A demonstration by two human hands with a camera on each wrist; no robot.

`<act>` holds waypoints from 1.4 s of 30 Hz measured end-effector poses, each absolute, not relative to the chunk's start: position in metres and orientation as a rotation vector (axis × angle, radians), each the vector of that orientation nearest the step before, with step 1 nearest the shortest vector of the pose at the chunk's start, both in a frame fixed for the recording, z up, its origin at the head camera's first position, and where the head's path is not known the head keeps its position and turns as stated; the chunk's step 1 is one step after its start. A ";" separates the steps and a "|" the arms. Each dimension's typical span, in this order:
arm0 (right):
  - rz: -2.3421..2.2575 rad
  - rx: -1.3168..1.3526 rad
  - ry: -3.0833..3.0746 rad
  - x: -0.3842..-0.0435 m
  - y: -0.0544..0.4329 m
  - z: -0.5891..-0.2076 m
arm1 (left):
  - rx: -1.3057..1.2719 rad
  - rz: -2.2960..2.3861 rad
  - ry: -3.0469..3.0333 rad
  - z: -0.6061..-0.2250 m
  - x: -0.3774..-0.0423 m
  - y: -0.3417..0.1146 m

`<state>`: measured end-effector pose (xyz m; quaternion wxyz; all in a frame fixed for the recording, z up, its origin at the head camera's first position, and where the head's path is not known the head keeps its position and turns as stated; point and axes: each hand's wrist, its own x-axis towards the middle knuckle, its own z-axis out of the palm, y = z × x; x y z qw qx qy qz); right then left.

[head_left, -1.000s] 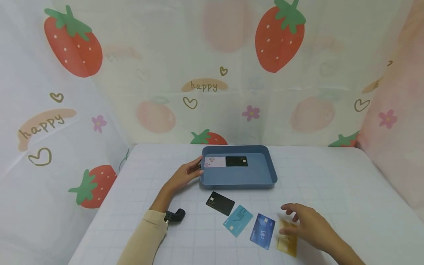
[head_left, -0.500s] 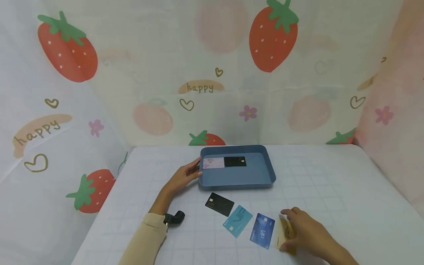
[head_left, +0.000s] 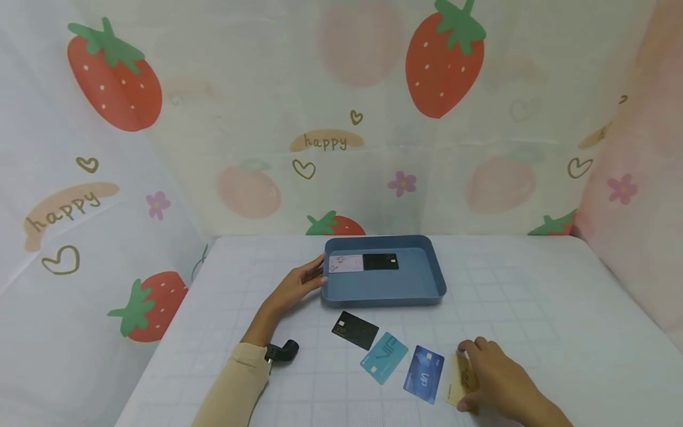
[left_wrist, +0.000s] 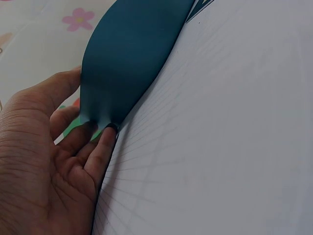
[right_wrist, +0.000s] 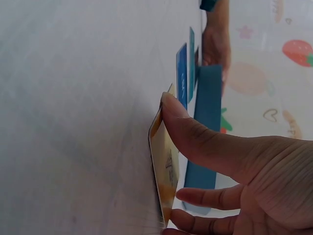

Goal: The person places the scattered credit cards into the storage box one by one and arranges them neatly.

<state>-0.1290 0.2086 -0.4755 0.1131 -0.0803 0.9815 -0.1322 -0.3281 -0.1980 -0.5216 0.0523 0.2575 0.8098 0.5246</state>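
With thumb and fingertips, my right hand (head_left: 501, 376) pinches a gold card (head_left: 456, 379) by opposite edges at the near right of the table. In the right wrist view the card (right_wrist: 165, 156) is tilted, one long edge raised. My left hand (head_left: 292, 290) holds the left end of a blue tray (head_left: 411, 286). The left wrist view has the thumb at the tray's (left_wrist: 129, 54) rim and fingertips at its lower edge. Inside the tray, a pale pink card (head_left: 345, 263) and a black card (head_left: 380, 261) lie side by side along the back left.
Left of the gold card, in a slanting row, lie a blue VIP card (head_left: 424, 375), a teal VIP card (head_left: 384, 358) and a black VIP card (head_left: 355, 330). A strawberry-print cloth (head_left: 453, 136) hangs behind the white table (head_left: 539, 296).
My right hand has come down from above the gold card and now grips its edges. The left hand stays at the tray, and the other cards keep their places.
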 end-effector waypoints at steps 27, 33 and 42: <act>-0.531 -0.061 2.790 -0.137 0.227 -0.469 | 0.800 1.595 2.477 -0.522 -0.330 -0.197; -0.646 -0.074 2.766 -0.136 0.227 -0.470 | 0.806 1.598 2.476 -0.521 -0.330 -0.199; -0.657 -0.128 2.755 -0.137 0.233 -0.459 | 0.826 1.581 2.478 -0.511 -0.321 -0.197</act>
